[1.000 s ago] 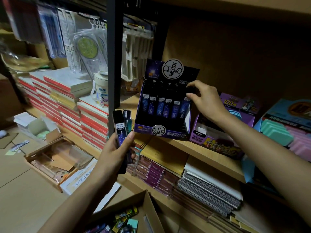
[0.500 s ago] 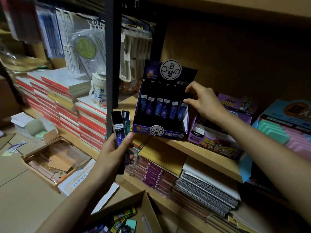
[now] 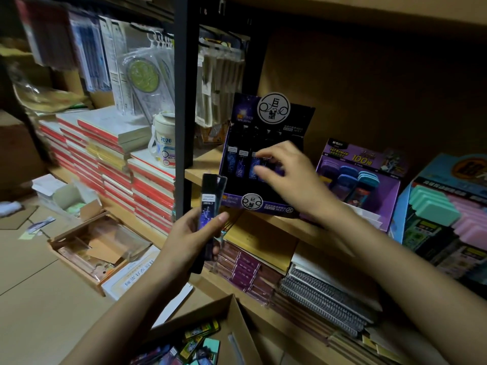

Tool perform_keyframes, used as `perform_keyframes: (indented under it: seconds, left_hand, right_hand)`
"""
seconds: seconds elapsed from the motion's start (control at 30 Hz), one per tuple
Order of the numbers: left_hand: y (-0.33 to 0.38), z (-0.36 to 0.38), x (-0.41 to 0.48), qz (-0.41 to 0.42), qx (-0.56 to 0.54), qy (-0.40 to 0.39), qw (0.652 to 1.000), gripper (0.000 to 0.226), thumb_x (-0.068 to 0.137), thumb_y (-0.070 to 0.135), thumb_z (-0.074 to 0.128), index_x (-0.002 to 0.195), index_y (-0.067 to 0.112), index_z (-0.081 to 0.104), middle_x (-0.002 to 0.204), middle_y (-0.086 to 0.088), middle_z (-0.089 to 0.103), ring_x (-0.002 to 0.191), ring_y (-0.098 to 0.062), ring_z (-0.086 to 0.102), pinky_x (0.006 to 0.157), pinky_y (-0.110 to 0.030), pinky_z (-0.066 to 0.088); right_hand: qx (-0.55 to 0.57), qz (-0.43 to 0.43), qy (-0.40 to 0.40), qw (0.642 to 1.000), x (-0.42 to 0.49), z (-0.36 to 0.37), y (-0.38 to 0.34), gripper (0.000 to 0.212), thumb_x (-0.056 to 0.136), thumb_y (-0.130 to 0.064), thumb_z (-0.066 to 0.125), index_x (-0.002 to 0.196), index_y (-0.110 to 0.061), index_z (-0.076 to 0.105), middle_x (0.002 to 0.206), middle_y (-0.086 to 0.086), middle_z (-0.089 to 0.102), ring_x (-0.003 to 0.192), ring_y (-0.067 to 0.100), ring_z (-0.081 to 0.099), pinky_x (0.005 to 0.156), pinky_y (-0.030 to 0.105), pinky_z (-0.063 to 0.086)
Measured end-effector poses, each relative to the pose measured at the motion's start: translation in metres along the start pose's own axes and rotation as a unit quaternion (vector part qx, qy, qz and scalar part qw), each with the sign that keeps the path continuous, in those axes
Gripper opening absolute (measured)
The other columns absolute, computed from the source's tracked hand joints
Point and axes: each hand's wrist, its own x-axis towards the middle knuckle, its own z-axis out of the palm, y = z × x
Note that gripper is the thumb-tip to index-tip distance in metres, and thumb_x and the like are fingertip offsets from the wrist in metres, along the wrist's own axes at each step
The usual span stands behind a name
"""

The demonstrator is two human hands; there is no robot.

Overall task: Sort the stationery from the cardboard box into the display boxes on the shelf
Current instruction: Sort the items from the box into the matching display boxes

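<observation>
The right grip (image 3: 287, 177) has come off the far top corner of the dark display box (image 3: 275, 208) and now sits lower, over the front row of blue-labelled cases (image 3: 241, 164) standing inside it. Its fingers are bent, thumb close to forefinger just above one case, but blur hides whether anything is pinched between them. The left grip (image 3: 189, 238), below and to the left of the right one, is curled round a small stack of matching cases (image 3: 209, 206), upright just off the box's front corner. This looks like the row being straightened or filled, with the held stack likely next. More stock lies in the cardboard box (image 3: 210, 312) beneath both grips.
</observation>
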Motion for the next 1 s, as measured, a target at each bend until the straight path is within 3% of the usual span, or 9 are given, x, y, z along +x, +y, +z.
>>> perform_keyframes:
  seconds: [0.07,0.17,0.27,0.37,0.47,0.67,0.73,0.83,1.0]
  left_hand:
    - [0.0,0.0,-0.002,-0.008,0.028,-0.023,0.999,0.059,0.06,0.044,0.071,0.109,0.013,0.058,0.082,-0.014,0.059,0.05,-0.01,0.053,0.046,-0.019,0.047]
    - [0.0,0.0,-0.005,-0.011,0.053,-0.038,0.998,0.06,0.064,0.043,0.07,0.113,0.011,0.056,0.089,-0.018,0.061,0.052,-0.009,0.054,0.047,-0.018,0.047]
    - [0.001,-0.001,-0.007,-0.014,0.038,-0.016,0.999,0.058,0.068,0.046,0.067,0.11,0.009,0.055,0.075,-0.009,0.063,0.05,-0.009,0.055,0.046,-0.02,0.047]
    - [0.002,-0.004,-0.007,-0.027,0.003,0.008,1.0,0.053,0.074,0.055,0.058,0.104,0.011,0.057,0.057,0.0,0.057,0.047,-0.01,0.051,0.045,-0.021,0.044]
    - [0.003,-0.007,-0.005,-0.03,-0.02,0.011,0.999,0.043,0.083,0.052,0.051,0.096,0.012,0.057,0.052,0.002,0.051,0.043,-0.01,0.045,0.046,-0.024,0.037]
    - [0.008,-0.02,-0.003,0.0,-0.024,0.039,0.999,0.051,0.073,0.057,0.057,0.096,0.012,0.059,0.054,0.002,0.056,0.044,-0.008,0.049,0.04,-0.017,0.039]
    - [0.01,-0.024,-0.001,0.006,-0.024,0.06,0.998,0.041,0.079,0.053,0.055,0.092,0.014,0.059,0.054,0.002,0.057,0.043,-0.007,0.049,0.038,-0.016,0.037]
    - [0.014,-0.03,-0.001,0.025,-0.02,0.072,0.997,0.036,0.083,0.046,0.052,0.095,0.013,0.058,0.062,0.002,0.062,0.044,-0.006,0.048,0.037,-0.016,0.036]
    - [0.016,-0.036,-0.004,0.044,-0.01,0.107,0.993,0.034,0.086,0.042,0.05,0.099,0.013,0.059,0.065,0.004,0.063,0.047,-0.007,0.05,0.039,-0.017,0.04]
  right_hand:
    - [0.093,0.009,-0.054,0.994,-0.009,0.014,-0.028,0.041,0.084,-0.034,0.067,0.121,-0.02,0.057,0.116,-0.002,0.05,0.108,0.007,0.046,0.086,0.012,0.035]
    - [0.098,0.056,-0.143,0.983,-0.01,0.03,-0.047,0.059,0.077,-0.044,0.071,0.128,-0.023,0.05,0.123,-0.001,0.049,0.115,0.011,0.045,0.095,0.026,0.04]
    - [0.117,0.14,-0.137,0.974,-0.009,0.036,-0.046,0.064,0.073,-0.051,0.072,0.124,-0.02,0.05,0.116,-0.002,0.053,0.104,0.011,0.053,0.087,0.026,0.044]
    - [0.179,0.191,-0.133,0.956,-0.013,0.039,-0.04,0.043,0.074,-0.048,0.072,0.1,-0.018,0.057,0.09,-0.005,0.06,0.078,0.008,0.058,0.067,0.026,0.048]
    - [0.346,0.216,-0.139,0.903,-0.012,0.038,-0.038,0.02,0.083,-0.026,0.07,0.086,-0.01,0.059,0.073,0.001,0.064,0.057,0.008,0.059,0.047,0.017,0.044]
    - [0.453,0.176,-0.179,0.856,0.002,0.029,-0.039,0.005,0.087,-0.005,0.061,0.091,-0.008,0.061,0.077,0.004,0.07,0.067,0.01,0.067,0.058,0.018,0.054]
    - [0.447,0.178,-0.17,0.86,0.01,0.024,-0.038,0.013,0.085,-0.002,0.062,0.093,-0.013,0.06,0.077,-0.001,0.072,0.07,0.009,0.069,0.063,0.02,0.056]
    - [0.437,0.193,-0.059,0.876,0.029,0.004,-0.033,0.02,0.088,-0.003,0.06,0.104,-0.013,0.056,0.084,-0.001,0.066,0.066,0.007,0.067,0.064,0.023,0.055]
    - [0.23,0.114,0.067,0.964,0.052,-0.008,-0.021,0.017,0.091,-0.007,0.056,0.107,-0.014,0.055,0.091,-0.003,0.06,0.079,0.012,0.066,0.066,0.021,0.054]
